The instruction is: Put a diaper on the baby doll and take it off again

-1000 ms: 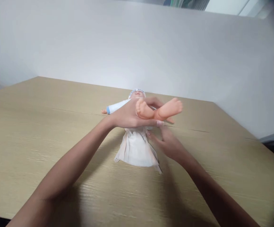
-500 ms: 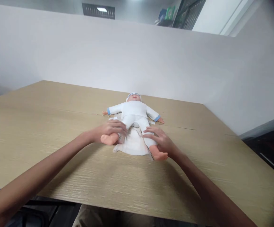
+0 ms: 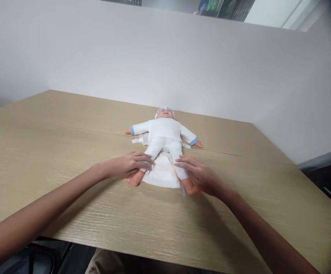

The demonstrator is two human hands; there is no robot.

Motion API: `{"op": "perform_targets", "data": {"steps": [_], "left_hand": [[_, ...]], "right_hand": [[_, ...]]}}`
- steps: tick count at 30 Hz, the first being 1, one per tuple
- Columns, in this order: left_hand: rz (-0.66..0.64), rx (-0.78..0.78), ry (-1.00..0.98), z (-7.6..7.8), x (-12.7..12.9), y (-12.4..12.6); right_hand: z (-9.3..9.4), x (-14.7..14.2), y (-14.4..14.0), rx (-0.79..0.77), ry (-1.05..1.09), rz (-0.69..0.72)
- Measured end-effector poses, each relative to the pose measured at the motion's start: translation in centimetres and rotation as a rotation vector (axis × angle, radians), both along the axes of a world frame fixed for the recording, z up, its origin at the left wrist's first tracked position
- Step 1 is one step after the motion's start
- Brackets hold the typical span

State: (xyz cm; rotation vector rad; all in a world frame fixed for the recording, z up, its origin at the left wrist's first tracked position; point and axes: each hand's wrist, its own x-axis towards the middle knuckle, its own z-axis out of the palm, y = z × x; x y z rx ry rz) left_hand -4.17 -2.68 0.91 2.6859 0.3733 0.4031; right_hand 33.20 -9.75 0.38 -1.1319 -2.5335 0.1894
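Note:
A baby doll point(image 3: 164, 128) in a white outfit with blue cuffs lies on its back, arms spread, head toward the wall. Under its hips and between its legs a white diaper point(image 3: 162, 176) is spread out, with its side tabs showing at both sides of the waist. My left hand point(image 3: 129, 164) is closed over the doll's lower leg on the left, just above the bare foot. Over the other lower leg curve the fingers of my right hand point(image 3: 201, 173), holding it from the outer side. Both thumbs are hidden.
The doll lies on a wide wooden table point(image 3: 68, 152) with a seam across it. Behind the table rises a white wall point(image 3: 125, 57) with a window opening above. Dark chair parts point(image 3: 40, 258) show below the near edge.
The doll's foot on the left has turned downward and its legs lie flatter over the diaper. Both my hands stay at the legs. The head view has tilted down slightly.

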Motion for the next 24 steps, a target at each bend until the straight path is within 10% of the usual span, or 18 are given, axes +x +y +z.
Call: {"op": "perform_targets", "data": {"steps": [13, 24], "left_hand": [[0.379, 0.076, -0.012, -1.9, 4.4, -1.7], [0.604, -0.424, -0.416, 1.7, 8.8, 11.6]], "right_hand": [[-1.6, -4.4, -2.9, 0.145, -0.066, -0.241], [2.5, -2.3, 12.0, -0.024, 0.437, -0.481]]}}
